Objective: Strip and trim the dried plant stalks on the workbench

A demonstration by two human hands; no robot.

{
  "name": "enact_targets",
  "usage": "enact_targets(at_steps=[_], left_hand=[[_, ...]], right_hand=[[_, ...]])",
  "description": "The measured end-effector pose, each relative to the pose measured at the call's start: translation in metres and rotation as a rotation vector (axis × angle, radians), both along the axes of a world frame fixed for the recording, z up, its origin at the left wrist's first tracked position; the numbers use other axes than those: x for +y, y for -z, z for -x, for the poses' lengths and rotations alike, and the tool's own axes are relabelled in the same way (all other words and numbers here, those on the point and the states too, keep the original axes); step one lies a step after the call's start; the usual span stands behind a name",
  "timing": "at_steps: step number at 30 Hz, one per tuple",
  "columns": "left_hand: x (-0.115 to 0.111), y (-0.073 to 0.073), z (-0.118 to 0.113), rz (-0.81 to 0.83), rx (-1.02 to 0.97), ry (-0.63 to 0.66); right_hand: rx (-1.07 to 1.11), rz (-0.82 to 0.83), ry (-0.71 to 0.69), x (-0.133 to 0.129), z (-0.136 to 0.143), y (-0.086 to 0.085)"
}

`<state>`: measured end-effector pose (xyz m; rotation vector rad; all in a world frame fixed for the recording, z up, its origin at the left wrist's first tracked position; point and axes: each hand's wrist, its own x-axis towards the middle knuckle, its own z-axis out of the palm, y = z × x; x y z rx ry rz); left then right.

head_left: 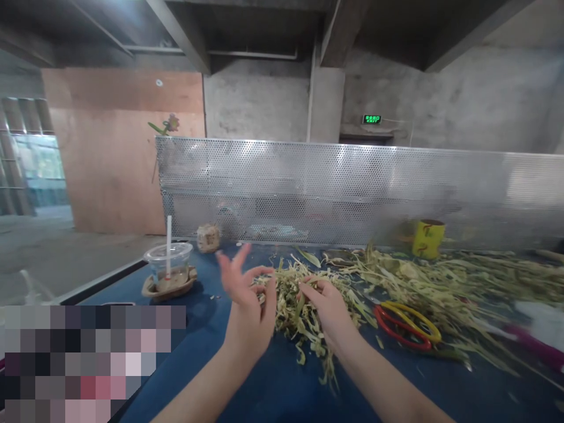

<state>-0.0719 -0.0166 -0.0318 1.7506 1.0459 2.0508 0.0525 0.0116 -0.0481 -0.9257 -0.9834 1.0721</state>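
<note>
Bare and unfinished at far left: a bright opening, then a pinkish panel, then grey concrete wall with a green exit sign, all beyond a perforated metal screen along the far edge of a blue surface. Near its left edge, a lidded clear cup with a straw, set in a cardboard tray; toward the far left corner, a small tan lump. Left hand open, with spread fingers, at the left fringe of a heap of pale green strips; cannot tell if holding anything. Heap itself loose and tangled, in mid-surface. Right hand at its right side, apparently pinching a green strip. Seems to be at picking through strips by hand; calls next, at a guess, for a light fingertip grip, given such thin pieces. Farther right, red and yellow looped handles beside the heap, a yellow tin near the far edge, more strips toward the right edge, and a blurred purple item there.
</note>
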Motion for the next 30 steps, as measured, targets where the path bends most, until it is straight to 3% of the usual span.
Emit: enact_targets(at_steps=[3,6,12,17,30], left_hand=[[-0.006,-0.001,-0.004,0.190,0.092,0.153],[-0.004,-0.002,-0.005,0.379,0.032,0.265],[0.007,0.000,-0.001,0.570,-0.110,0.400],[0.006,-0.007,0.003,0.708,-0.150,0.477],[0.011,-0.007,0.008,0.731,-0.178,0.478]], right_hand=[[0.013,-0.010,0.007,0.000,0.000,0.000],[0.039,-0.052,-0.037,0.001,0.000,0.001],[0.031,-0.097,-0.085,0.000,0.001,0.003],[-0.072,-0.079,-0.147,-0.004,0.001,-0.001],[-0.226,-0.106,-0.246,-0.001,-0.004,-0.004]])
